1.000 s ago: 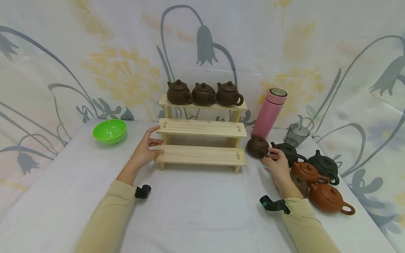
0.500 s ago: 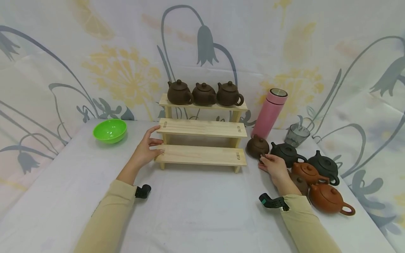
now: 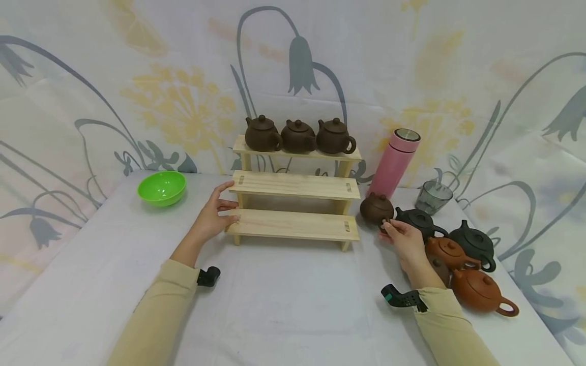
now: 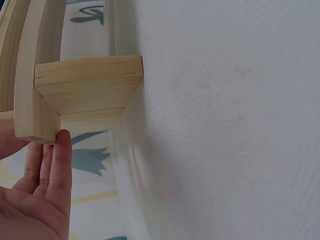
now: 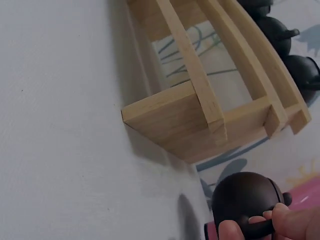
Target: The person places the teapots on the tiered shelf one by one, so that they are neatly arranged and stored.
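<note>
Right hand [image 3: 406,245] has moved in, pinching handle [image 5: 257,229] of round dark-brown, knob-lidded teapot [image 3: 375,208], just right of wooden shelf [image 3: 296,184]; left hand [image 3: 211,217] touching shelf's left end, thumb apart from fingers

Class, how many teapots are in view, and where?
9: three teapots on the shelf's top tier, one in the right hand, five beside it: two black, two orange, one partly covered brown. The arm might hide more.

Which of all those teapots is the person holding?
The dark brown teapot in front of the pink flask: the right hand pinches its handle. Three other brown teapots stand on the top shelf; the remaining ones sit farther right.
</note>
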Available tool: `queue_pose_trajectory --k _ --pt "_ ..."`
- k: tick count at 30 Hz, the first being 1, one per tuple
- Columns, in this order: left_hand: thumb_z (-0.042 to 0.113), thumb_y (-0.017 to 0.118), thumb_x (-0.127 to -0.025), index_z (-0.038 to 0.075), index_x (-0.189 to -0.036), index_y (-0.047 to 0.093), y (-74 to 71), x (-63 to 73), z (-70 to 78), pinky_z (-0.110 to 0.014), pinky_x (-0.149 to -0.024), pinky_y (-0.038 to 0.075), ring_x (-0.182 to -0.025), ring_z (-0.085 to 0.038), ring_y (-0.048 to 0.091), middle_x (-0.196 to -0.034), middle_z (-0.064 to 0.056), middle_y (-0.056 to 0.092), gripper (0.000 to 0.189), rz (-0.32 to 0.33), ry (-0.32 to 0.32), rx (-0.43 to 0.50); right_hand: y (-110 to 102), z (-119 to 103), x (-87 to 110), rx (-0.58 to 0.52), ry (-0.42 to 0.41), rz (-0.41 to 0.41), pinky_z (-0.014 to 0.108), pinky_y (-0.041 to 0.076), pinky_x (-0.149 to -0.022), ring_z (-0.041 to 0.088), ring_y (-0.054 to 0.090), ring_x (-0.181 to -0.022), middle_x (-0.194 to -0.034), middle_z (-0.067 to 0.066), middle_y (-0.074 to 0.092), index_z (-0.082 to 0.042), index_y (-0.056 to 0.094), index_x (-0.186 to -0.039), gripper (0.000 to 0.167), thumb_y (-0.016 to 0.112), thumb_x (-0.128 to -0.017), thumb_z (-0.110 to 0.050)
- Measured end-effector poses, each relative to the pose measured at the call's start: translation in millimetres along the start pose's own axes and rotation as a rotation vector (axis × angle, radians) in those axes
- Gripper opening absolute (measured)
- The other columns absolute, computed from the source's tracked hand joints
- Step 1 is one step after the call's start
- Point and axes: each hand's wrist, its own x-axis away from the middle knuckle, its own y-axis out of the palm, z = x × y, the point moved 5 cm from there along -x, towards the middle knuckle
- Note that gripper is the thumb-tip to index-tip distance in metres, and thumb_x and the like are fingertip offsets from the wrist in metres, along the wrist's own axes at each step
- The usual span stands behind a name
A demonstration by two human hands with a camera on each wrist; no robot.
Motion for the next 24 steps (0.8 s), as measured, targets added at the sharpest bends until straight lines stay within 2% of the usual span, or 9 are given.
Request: queue_pose_trajectory --k 8,15,21,24 --pt "-0.009 0.063 -0.083 0.021 -0.147 0.020 0.7 0.1 0.6 -0.048 -0.090 0.044 -0.115 -0.041 0.047 -0.118 -0.026 0.055 0.083 -0.001 -0.013 -0.009 -9.3 -25.1 12.1 0.128 -0.130 -0.027 0.025 0.049 -0.081 0.000 0.063 -0.079 -0.122 0.021 0.050 0.015 0.040 -0.130 0.044 0.047 -0.098 -0.014" --pt "-0.009 0.063 -0.083 0.021 -0.147 0.021 1.8 -0.7 1.7 -0.049 -0.091 0.042 -0.115 -0.041 0.047 -0.117 -0.026 0.055 0.083 -0.001 -0.002 -0.009 -18.7 -47.6 24.1 0.209 -0.198 -0.071 0.021 0.046 -0.085 -0.002 0.063 -0.082 -0.120 0.013 0.053 0.013 0.039 -0.132 0.049 0.045 -0.099 -0.023" --pt "-0.009 0.063 -0.083 0.021 -0.147 0.020 1.2 -0.1 0.0 -0.051 -0.092 0.041 -0.116 -0.042 0.046 -0.117 -0.026 0.055 0.083 -0.008 -0.003 -0.013 -18.4 -62.9 31.8 0.256 -0.245 -0.092 0.027 0.045 -0.088 0.000 0.063 -0.083 -0.108 0.005 0.057 0.012 0.041 -0.131 0.050 0.045 -0.099 -0.026" --pt "-0.009 0.063 -0.083 0.022 -0.148 0.019 1.1 -0.3 -0.8 -0.051 -0.093 0.040 -0.116 -0.042 0.046 -0.118 -0.025 0.055 0.083 -0.009 -0.004 -0.017 -14.2 -69.6 35.4 0.267 -0.267 -0.108 0.032 0.043 -0.091 0.000 0.064 -0.083 -0.107 0.005 0.057 0.011 0.044 -0.129 0.049 0.046 -0.099 -0.027"
